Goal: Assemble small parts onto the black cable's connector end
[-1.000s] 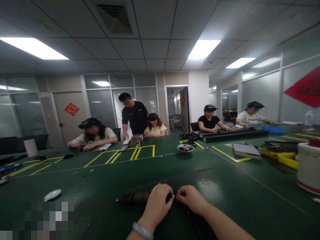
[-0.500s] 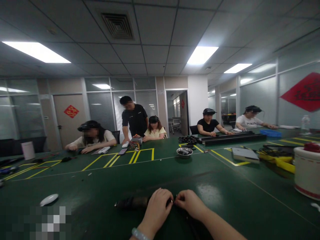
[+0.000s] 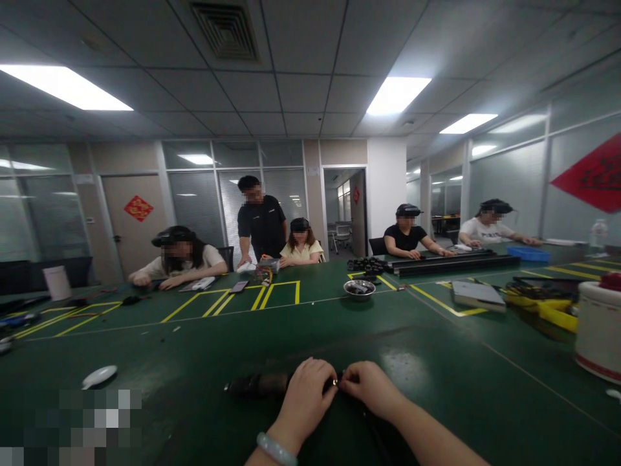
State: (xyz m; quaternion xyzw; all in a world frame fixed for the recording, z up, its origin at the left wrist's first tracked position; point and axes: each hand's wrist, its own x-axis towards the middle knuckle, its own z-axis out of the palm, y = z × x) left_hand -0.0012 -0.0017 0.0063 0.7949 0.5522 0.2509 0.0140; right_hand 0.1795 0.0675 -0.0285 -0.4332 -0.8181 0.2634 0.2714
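Observation:
Near the front of the green table [image 3: 204, 362], my left hand [image 3: 308, 398] is closed, its fingertips pinching a small shiny metal piece [image 3: 335, 382]. Just to the right, my right hand [image 3: 371, 388] is also closed, thumb and forefinger pressed together close to that piece. Whatever its fingers hold is too small and dark to make out. A dark, roughly cylindrical tool [image 3: 259, 385] lies left of my left hand, which partly hides its right end. Below my right hand runs a thin dark strip [image 3: 376, 430], dim and hard to tell apart from the tabletop.
A metal bowl [image 3: 359, 290] of dark parts stands farther back. At left lies a white spoon-shaped item [image 3: 99, 375]. A white canister [image 3: 600, 330], yellow tray [image 3: 557, 316] and grey box [image 3: 478, 296] are at right. Several people work across the table by long black rails [image 3: 451, 264].
The view has tilted slightly, shifting the scene. My hands stay together at the small metal piece, with only slight finger movement. The standing person across the table has lowered their head.

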